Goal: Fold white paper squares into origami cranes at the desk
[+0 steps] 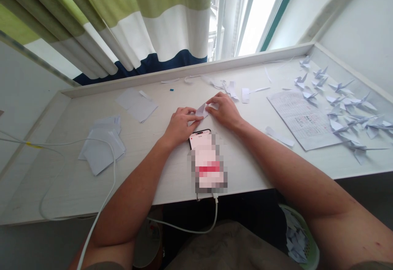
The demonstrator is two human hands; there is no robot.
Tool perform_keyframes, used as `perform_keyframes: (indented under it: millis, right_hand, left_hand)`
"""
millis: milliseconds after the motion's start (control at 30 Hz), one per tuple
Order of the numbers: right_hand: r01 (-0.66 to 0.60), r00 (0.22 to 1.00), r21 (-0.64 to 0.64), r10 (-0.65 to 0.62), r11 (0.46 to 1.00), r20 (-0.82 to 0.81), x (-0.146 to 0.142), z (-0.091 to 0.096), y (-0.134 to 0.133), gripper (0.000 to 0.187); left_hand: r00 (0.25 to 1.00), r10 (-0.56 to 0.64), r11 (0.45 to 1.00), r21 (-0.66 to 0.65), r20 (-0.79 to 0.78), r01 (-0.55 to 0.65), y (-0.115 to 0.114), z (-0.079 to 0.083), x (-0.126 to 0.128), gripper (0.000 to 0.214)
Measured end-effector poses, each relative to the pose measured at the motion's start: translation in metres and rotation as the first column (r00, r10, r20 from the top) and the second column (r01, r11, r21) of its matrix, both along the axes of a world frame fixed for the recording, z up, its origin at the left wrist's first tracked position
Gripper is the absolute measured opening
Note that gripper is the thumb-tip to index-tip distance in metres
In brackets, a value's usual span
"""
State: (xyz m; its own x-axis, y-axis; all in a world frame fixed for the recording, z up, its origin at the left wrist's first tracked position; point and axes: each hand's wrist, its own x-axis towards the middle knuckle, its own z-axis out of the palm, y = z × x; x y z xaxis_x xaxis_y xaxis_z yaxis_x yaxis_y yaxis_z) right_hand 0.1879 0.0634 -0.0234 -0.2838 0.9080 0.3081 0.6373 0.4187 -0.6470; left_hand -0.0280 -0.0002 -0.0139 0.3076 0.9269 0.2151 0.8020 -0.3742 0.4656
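Between my two hands, at the middle of the white table, is a small folded piece of white paper [202,110] with a pointed flap. My left hand [181,122] grips its left and near edge between thumb and fingers. On the other side, my right hand [223,109] pinches the paper's right edge with its fingertips. Just below the hands lies a phone [201,138], its screen mostly blurred out and a white cable [215,199] plugged into its near end.
Folded paper cranes [340,88] crowd the right side, some over a written sheet [302,120]. Paper squares [106,145] are stacked at left, near a loose cable [114,167]. Paper strips [245,95] lie toward the back ledge. Below the table's right edge stands a green basket [313,247] of paper pieces.
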Motion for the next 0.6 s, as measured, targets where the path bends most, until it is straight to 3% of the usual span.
perform_keyframes:
  millis: [400, 600]
  right_hand:
    - [0.131, 0.99, -0.056, -0.133, 0.99, -0.048, -0.005, 0.002, 0.011, 0.004]
    - [0.124, 0.991, -0.068, -0.127, 0.99, -0.034, -0.006, 0.0, 0.014, 0.007]
  left_hand:
    - [0.998, 0.013, 0.999, -0.04, -0.062, -0.015, 0.001, 0.006, 0.003, 0.023]
    - [0.999, 0.007, 1.0, -0.027, -0.051, -0.008, 0.001, 0.006, 0.001, 0.023]
